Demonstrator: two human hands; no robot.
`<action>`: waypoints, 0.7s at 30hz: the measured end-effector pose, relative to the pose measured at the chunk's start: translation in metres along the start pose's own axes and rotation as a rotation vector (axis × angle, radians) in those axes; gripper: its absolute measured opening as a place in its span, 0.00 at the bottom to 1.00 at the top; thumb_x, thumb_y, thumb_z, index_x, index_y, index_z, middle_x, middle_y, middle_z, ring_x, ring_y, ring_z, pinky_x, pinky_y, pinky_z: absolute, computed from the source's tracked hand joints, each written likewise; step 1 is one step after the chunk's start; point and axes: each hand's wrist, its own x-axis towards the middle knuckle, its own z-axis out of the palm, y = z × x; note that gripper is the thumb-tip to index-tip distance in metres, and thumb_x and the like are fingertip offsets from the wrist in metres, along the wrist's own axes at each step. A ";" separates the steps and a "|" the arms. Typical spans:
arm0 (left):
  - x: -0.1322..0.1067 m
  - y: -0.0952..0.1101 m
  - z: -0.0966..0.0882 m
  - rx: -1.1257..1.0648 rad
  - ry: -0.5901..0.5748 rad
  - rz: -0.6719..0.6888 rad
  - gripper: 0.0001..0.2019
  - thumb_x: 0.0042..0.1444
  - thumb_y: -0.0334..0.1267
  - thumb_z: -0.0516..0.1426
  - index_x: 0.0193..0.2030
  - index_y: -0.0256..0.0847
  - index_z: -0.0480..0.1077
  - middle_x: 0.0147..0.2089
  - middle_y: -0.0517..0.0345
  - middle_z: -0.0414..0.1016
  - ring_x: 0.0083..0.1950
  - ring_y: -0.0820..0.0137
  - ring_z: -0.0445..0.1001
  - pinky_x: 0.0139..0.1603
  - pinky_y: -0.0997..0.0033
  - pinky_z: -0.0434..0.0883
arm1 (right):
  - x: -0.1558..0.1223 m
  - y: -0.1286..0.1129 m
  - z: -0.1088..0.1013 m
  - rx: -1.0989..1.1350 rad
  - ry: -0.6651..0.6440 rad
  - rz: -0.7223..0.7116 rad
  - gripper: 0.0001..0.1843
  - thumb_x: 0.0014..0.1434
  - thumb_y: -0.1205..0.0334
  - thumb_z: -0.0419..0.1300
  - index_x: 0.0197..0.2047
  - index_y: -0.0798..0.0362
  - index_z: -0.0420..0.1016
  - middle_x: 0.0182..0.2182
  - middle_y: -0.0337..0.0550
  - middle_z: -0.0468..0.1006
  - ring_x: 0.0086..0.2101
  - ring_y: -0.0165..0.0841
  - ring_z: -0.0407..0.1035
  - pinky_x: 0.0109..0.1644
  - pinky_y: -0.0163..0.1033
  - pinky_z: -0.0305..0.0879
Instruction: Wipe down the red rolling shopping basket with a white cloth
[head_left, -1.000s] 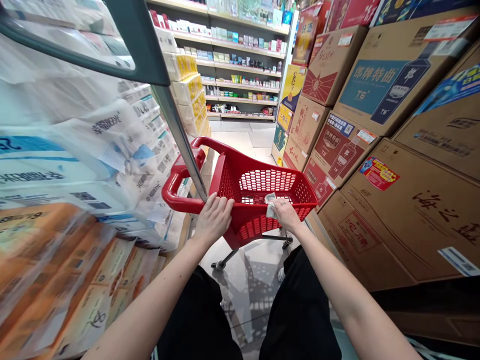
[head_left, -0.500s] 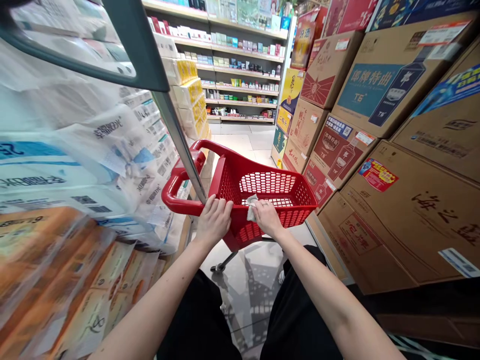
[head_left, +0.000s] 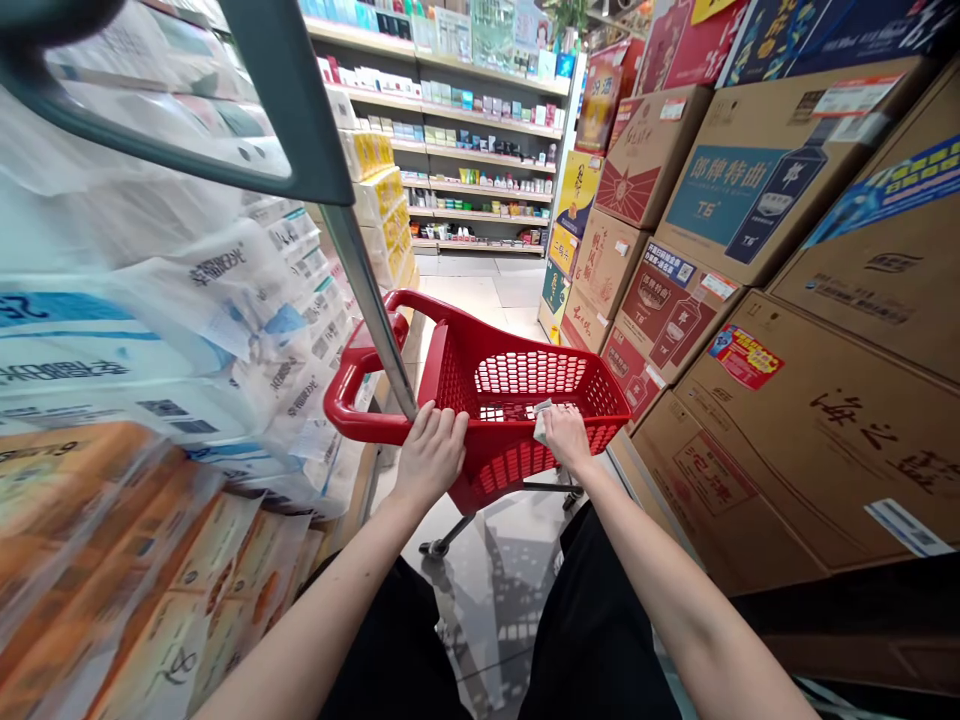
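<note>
On our far left we see one heap of white and blue packs (head_left: 112, 335), too blurry to count, with a row of orange packs (head_left: 82, 500) under it. One big grey handle (head_left: 311, 150) hangs over the heap, and one shiny pole (head_left: 367, 295) slants down from it to just beside our left hand. Behind the pole is one pile of yellow and white packs (head_left: 382, 190). In the middle, between the packs and the boxes, stands one red cart (head_left: 491, 440), with holes in its sides and two wheels we can see. Our one left hand (head_left: 431, 450) rests on the near rim, its fingers bent over the red edge and grasping it. Far behind the cart is one tall set of shelves (head_left: 487, 155) full of little things, more than we can count. Farther right, at the same near rim, is one small pale cloth (head_left: 541, 424). Our one right hand (head_left: 568, 438) pinches it, with the fingers curled in around it; we cannot tell where the thumb is. On our far right, many cardboard boxes (head_left: 795, 440) make one high wall, and one of them has a blue picture of one bottle.
</note>
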 end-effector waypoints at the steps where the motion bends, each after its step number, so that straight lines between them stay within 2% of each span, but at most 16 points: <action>1: 0.001 0.001 0.001 -0.001 0.006 -0.007 0.17 0.54 0.33 0.50 0.51 0.33 0.67 0.41 0.44 0.69 0.48 0.57 0.67 0.64 0.51 0.55 | 0.003 -0.010 -0.002 0.007 -0.012 0.025 0.18 0.67 0.61 0.41 0.37 0.55 0.71 0.34 0.47 0.76 0.38 0.35 0.68 0.55 0.44 0.54; 3: 0.003 0.002 0.001 0.000 0.015 -0.005 0.18 0.54 0.33 0.50 0.51 0.34 0.67 0.41 0.45 0.69 0.48 0.57 0.67 0.63 0.49 0.56 | 0.007 -0.034 -0.004 0.046 -0.031 -0.012 0.19 0.68 0.61 0.41 0.37 0.55 0.70 0.32 0.47 0.76 0.37 0.34 0.68 0.52 0.42 0.56; 6: 0.003 0.000 0.001 0.013 0.011 0.007 0.17 0.54 0.33 0.50 0.51 0.35 0.68 0.40 0.46 0.68 0.47 0.57 0.67 0.63 0.49 0.56 | 0.005 -0.065 -0.004 0.110 0.015 -0.121 0.18 0.68 0.59 0.40 0.40 0.54 0.70 0.36 0.48 0.75 0.39 0.35 0.66 0.51 0.42 0.57; 9: 0.000 -0.005 0.000 0.012 0.010 0.020 0.17 0.55 0.32 0.49 0.51 0.35 0.68 0.39 0.46 0.69 0.47 0.58 0.67 0.63 0.50 0.56 | -0.004 -0.070 -0.002 0.133 0.059 -0.237 0.17 0.68 0.60 0.41 0.48 0.54 0.68 0.42 0.49 0.73 0.44 0.37 0.64 0.55 0.44 0.55; 12: -0.003 -0.009 0.000 0.009 0.020 0.042 0.18 0.55 0.31 0.49 0.52 0.34 0.67 0.41 0.46 0.69 0.48 0.58 0.67 0.64 0.51 0.56 | -0.013 -0.042 0.002 0.113 0.057 -0.306 0.17 0.67 0.62 0.42 0.53 0.53 0.66 0.46 0.48 0.72 0.47 0.38 0.63 0.60 0.47 0.50; 18: -0.006 -0.013 -0.001 0.047 0.013 0.083 0.20 0.56 0.30 0.48 0.55 0.32 0.66 0.44 0.45 0.70 0.49 0.59 0.67 0.64 0.53 0.56 | -0.024 0.051 0.005 -0.027 0.066 -0.175 0.17 0.67 0.62 0.43 0.53 0.54 0.68 0.48 0.50 0.72 0.50 0.37 0.62 0.64 0.49 0.44; 21: -0.004 -0.011 -0.001 0.048 0.017 0.107 0.21 0.56 0.30 0.49 0.57 0.32 0.64 0.46 0.44 0.70 0.50 0.59 0.67 0.65 0.54 0.55 | -0.022 0.066 0.000 -0.059 0.070 -0.056 0.17 0.67 0.63 0.42 0.50 0.55 0.70 0.46 0.50 0.73 0.48 0.36 0.63 0.64 0.50 0.43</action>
